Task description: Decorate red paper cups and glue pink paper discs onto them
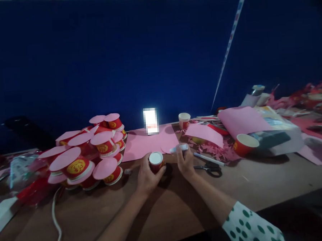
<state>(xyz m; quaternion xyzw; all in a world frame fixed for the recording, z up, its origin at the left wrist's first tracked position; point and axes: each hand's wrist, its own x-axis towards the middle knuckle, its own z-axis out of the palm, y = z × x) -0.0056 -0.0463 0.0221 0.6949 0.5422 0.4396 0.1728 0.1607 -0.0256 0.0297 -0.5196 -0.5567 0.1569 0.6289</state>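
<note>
My left hand wraps round a small red paper cup, its pale round end facing up. To its right, my right hand grips a whitish-blue glue tube, with the tip pointing left toward a pink paper disc. That disc lies at the near edge of a pink paper sheet. Tube and cup are apart. On the left, several red cups topped with pink discs are stacked in a cluster.
Black-handled scissors and a white pen-like stick lie right of my right hand. Upright cups, pink scraps and a plastic bag stand beyond. A lit screen is by the blue partition. A white cable runs left.
</note>
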